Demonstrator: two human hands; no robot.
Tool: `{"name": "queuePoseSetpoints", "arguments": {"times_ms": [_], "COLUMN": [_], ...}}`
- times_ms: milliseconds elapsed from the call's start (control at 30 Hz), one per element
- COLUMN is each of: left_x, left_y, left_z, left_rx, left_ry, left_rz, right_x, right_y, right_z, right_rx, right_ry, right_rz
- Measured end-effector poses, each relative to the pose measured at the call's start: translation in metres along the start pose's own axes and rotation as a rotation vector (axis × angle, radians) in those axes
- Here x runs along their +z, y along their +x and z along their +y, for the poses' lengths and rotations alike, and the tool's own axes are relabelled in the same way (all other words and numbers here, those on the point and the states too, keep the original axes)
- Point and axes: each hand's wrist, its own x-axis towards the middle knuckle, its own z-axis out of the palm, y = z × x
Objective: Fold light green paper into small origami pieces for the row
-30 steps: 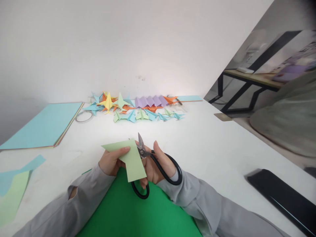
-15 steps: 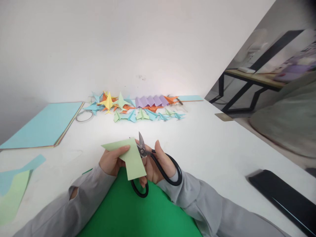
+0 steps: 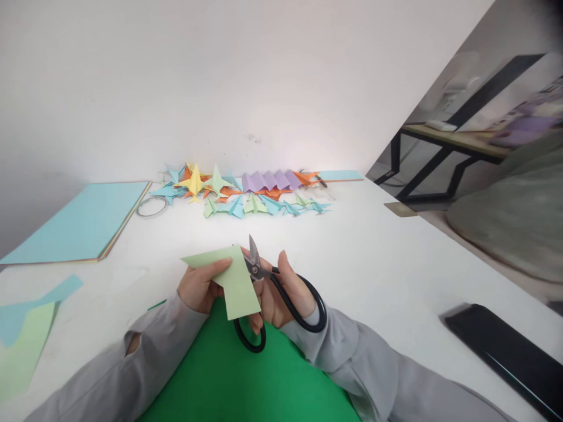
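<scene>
At the far left of the table (image 3: 373, 252) lie a blue offcut (image 3: 55, 295) and a pale green offcut (image 3: 29, 349) — cutting waste, by their look. Beyond them sits a stack of coloured paper (image 3: 79, 223) with a blue sheet on top, then a thin ring (image 3: 152, 217) just beside it. A row of folded paper models runs along the wall, among them a yellow model (image 3: 194, 183) and a purple pleated paper (image 3: 269, 181); these look finished.

Nearer the person, over the green material (image 3: 246, 384) in front of the body, the left hand (image 3: 200, 288) pinches a light green paper (image 3: 240, 284), thumb on its upper face. The paper is bent like an L: one limb tapers to a point at the left, the other drops towards the person, leaning slightly right. Its long axis seems to follow that dropping limb, though fingers hide part of the outline.

At its right edge are the scissors (image 3: 255, 270), blades apart, pointing away towards the wall. The right hand (image 3: 281, 299) holds them with handles spread wide. The cut looks unfinished — whether it has begun, I cannot tell. Farther right rests a long black object (image 3: 505, 357).
</scene>
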Motion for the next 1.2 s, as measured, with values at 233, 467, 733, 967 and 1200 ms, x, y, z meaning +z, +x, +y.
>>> {"name": "queuePoseSetpoints", "arguments": {"times_ms": [233, 467, 733, 967, 1200], "left_x": [-0.0017, 0.0004, -0.0036, -0.0034, -0.0003], "left_y": [0.0017, 0.0006, 0.0029, 0.0009, -0.0016], "left_z": [-0.0019, -0.0005, -0.0038, -0.0039, -0.0024], "left_rx": [-0.006, 0.012, 0.0, 0.014, 0.048], "left_ry": [-0.018, -0.007, -0.049, 0.031, 0.081], "left_rz": [0.034, 0.003, 0.098, 0.043, -0.024], "right_x": [0.0019, 0.0008, -0.0008, -0.001, -0.0066], "right_y": [-0.0009, -0.0005, -0.0022, -0.002, -0.0005], "right_z": [-0.001, -0.0007, 0.0003, -0.0006, 0.0015], "right_rx": [0.013, -0.002, -0.011, 0.016, 0.016], "right_ry": [-0.023, 0.016, 0.022, 0.096, 0.138], "right_rz": [0.037, -0.008, -0.016, -0.059, -0.106]}}
